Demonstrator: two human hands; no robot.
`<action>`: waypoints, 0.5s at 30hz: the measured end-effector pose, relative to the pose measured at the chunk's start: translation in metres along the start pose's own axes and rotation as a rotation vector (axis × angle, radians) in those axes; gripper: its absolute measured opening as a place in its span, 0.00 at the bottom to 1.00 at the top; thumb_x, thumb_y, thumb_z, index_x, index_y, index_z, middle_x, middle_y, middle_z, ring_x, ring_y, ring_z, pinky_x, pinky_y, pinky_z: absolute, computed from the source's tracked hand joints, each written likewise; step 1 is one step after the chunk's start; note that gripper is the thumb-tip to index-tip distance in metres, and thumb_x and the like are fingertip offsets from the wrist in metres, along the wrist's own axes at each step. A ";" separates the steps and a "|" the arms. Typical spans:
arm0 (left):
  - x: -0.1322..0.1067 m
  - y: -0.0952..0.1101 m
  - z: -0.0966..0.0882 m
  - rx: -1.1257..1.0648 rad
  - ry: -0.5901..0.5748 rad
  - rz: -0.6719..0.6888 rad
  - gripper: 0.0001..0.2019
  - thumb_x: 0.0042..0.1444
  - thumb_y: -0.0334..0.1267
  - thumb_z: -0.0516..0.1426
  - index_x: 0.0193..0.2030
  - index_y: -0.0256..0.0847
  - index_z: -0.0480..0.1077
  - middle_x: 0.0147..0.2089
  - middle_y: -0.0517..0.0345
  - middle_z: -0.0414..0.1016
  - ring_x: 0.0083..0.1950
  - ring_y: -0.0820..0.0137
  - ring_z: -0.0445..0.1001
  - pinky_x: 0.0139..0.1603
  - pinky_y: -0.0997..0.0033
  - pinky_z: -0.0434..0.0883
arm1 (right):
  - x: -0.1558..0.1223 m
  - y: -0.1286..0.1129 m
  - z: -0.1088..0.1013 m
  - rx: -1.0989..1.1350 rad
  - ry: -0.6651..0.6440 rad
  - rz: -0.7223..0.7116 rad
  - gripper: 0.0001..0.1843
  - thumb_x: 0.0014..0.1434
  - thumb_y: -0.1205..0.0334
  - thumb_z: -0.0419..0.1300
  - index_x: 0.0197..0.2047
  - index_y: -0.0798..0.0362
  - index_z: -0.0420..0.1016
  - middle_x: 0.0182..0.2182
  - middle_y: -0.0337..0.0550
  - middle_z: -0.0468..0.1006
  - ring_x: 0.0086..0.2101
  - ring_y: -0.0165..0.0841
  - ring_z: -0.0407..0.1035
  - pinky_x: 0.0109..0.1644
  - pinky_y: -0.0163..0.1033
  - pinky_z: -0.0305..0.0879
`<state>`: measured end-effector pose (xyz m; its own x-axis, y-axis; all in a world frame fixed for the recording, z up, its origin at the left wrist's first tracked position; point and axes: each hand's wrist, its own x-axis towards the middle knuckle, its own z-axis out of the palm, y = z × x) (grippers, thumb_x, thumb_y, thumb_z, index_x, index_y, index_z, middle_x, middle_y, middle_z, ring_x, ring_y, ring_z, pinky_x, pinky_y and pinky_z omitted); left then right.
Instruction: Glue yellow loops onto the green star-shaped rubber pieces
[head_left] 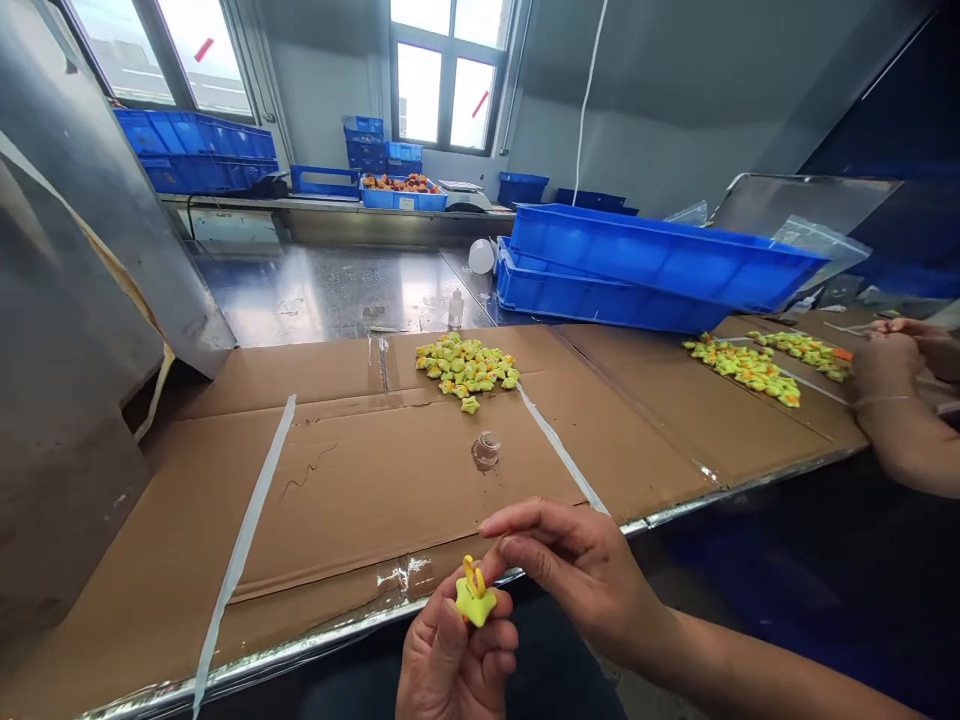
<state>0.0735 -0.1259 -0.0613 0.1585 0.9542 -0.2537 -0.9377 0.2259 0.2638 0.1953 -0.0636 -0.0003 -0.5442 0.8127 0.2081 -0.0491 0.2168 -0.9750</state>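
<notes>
My left hand (pixel 454 655) is closed around a small yellow-green star-shaped toy piece (pixel 475 603) at the near table edge. My right hand (pixel 577 570) pinches a small yellow-orange part (pixel 473 577) that stands on top of the star piece. A pile of similar yellow-green pieces (pixel 467 367) lies on the cardboard sheet (pixel 337 480) further out. A small clear cap (pixel 486 450) sits on the cardboard between the pile and my hands.
Another person's hands (pixel 896 385) work at the right beside a second spread of pieces (pixel 757 365). Two stacked blue trays (pixel 637 265) stand behind. A small bottle (pixel 455 308) and a white cup (pixel 481 256) sit on the metal table. Blue crates (pixel 202 150) line the back bench.
</notes>
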 end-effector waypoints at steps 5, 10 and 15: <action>-0.002 0.002 -0.004 0.008 -0.070 -0.064 0.09 0.44 0.38 0.67 0.35 0.43 0.80 0.31 0.56 0.83 0.29 0.76 0.80 0.30 0.87 0.74 | -0.004 -0.002 -0.003 -0.168 -0.016 -0.165 0.06 0.64 0.68 0.56 0.42 0.52 0.74 0.31 0.39 0.80 0.33 0.30 0.75 0.38 0.32 0.70; -0.007 0.003 -0.003 0.014 -0.093 -0.073 0.09 0.44 0.40 0.67 0.34 0.42 0.80 0.31 0.56 0.83 0.28 0.76 0.80 0.31 0.88 0.73 | -0.008 -0.009 -0.006 -0.405 -0.081 -0.387 0.08 0.62 0.73 0.56 0.42 0.54 0.75 0.31 0.40 0.79 0.30 0.29 0.73 0.36 0.31 0.66; -0.007 0.004 0.002 0.046 -0.049 -0.028 0.09 0.42 0.39 0.68 0.32 0.42 0.80 0.28 0.55 0.83 0.26 0.76 0.79 0.27 0.87 0.73 | -0.007 -0.008 -0.007 -0.409 -0.108 -0.448 0.10 0.63 0.73 0.55 0.45 0.53 0.73 0.32 0.41 0.79 0.30 0.29 0.72 0.35 0.31 0.65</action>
<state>0.0689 -0.1315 -0.0565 0.2007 0.9556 -0.2158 -0.9177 0.2605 0.3001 0.2060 -0.0674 0.0068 -0.6280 0.5400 0.5604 0.0208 0.7315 -0.6815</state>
